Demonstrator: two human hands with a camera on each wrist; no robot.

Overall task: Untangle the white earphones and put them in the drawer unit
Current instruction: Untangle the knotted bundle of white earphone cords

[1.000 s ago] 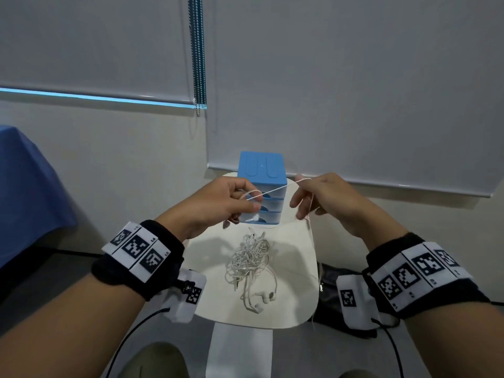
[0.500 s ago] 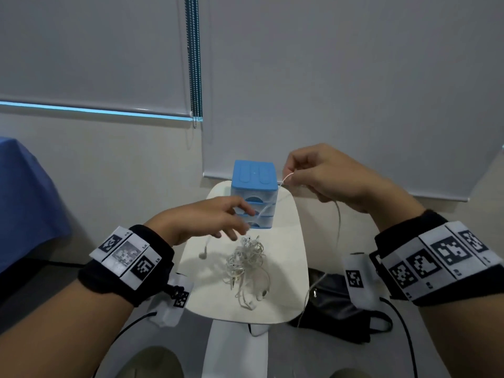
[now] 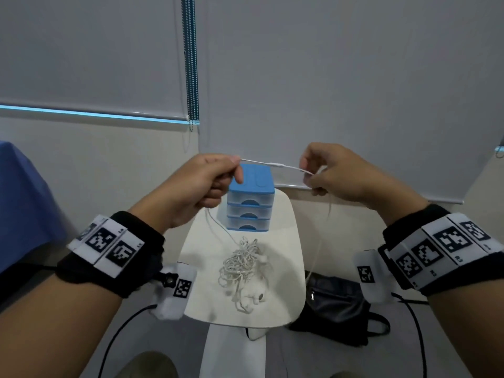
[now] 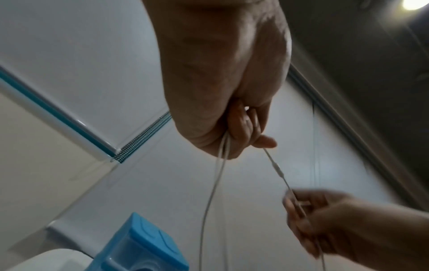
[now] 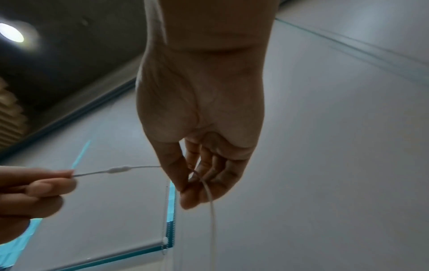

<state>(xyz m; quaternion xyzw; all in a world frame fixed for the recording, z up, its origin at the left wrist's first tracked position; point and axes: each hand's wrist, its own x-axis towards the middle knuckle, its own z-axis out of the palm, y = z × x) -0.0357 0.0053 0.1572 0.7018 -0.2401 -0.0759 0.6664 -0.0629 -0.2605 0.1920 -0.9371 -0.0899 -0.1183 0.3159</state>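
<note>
**Ann:** Hands up, centre frame. Left hand (image 3: pixel 203 184) at middle left, fingers curled and pinching the earphone cord (image 3: pixel 275 165); a strand drops from it to the tangle (image 3: pixel 241 264) on the white table (image 3: pixel 286 227), lower centre.

**Ben:** And the cord runs taut rightward, over the blue drawer unit (image 3: pixel 250 199), to the right hand (image 3: pixel 343 173), thumb and forefinger nipping it, the rest loosely curled. Another length hangs off that hand past the table edge.

**Ann:** Risk?

**Ben:** As I read it, pulling harder would cinch the knots in that heap instead of freeing them. The hanging strand could also drag the pile off the table, or snag the drawer unit and tip it.

**Ann:** Count it up.

**Ben:** Two hands, one drawer unit with three drawers, all closed, one table, one black bag (image 3: pixel 338 304) on the floor at lower right. Earphones: one tangled heap; how many sets it contains, I can't tell.
</note>
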